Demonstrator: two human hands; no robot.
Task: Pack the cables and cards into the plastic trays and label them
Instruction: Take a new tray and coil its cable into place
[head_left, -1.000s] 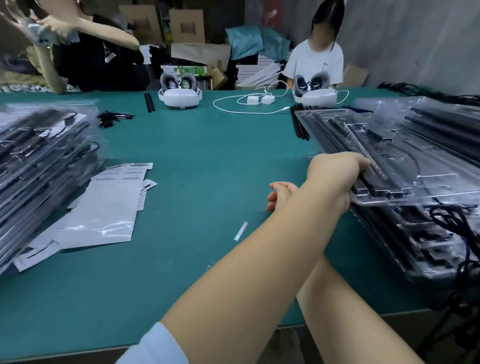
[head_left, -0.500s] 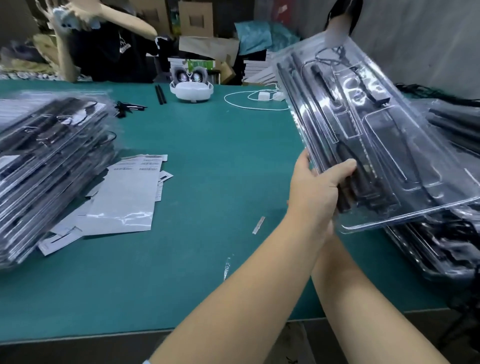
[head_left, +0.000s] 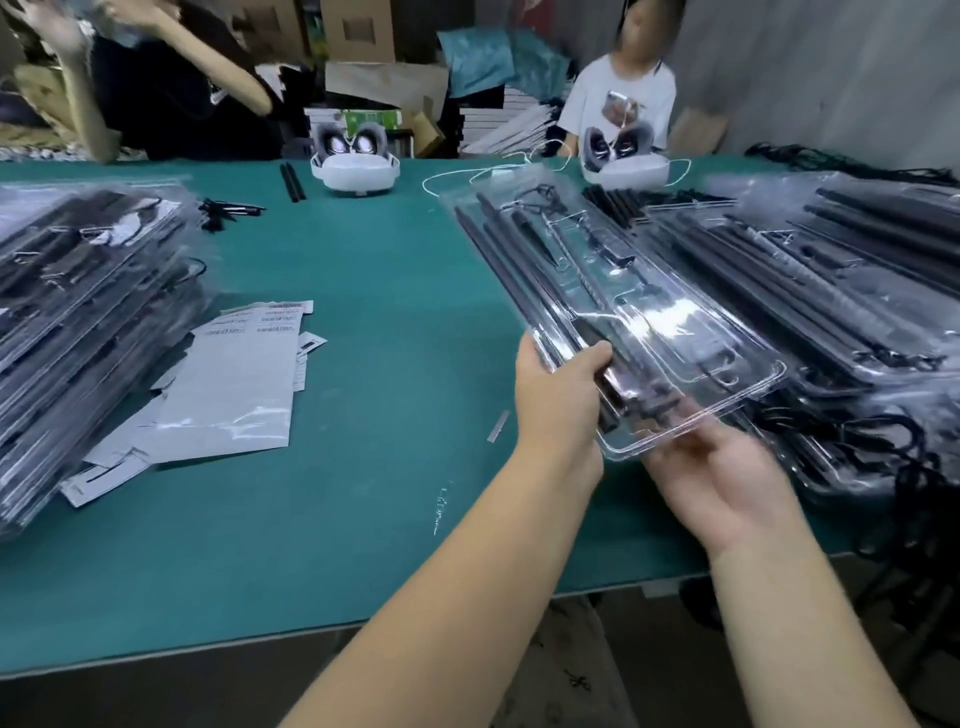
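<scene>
**Tray held at its near end, long axis running away from the hands**

Left of the table (head_left: 363, 519): a stack of bagged trays (head_left: 88, 322), then a loose pile of grey bags (head_left: 223, 395) with white labels (head_left: 270, 319). The labels carry print and what look like barcodes; the text is too small to read. No brand is legible anywhere.

Centre: the left hand (head_left: 558, 400) clamps the tray (head_left: 649, 322) at its near left corner, thumb on top, fingers beneath. The tray is clear plastic, loaded with black rods and cable, and held above the table, tilted. Its long axis runs from the grip up and to the left, away from the person, so nearly all its length overhangs beyond the hand.

Right: the right hand (head_left: 722, 478) lies palm-up under the near edge, fingers loosely spread and blurred; whether they touch the plastic I cannot tell. Beyond it stands the source stack (head_left: 841, 322).

Judgement: the bags lie to the left, nearer the left hand; the tray must swing that way.
</scene>
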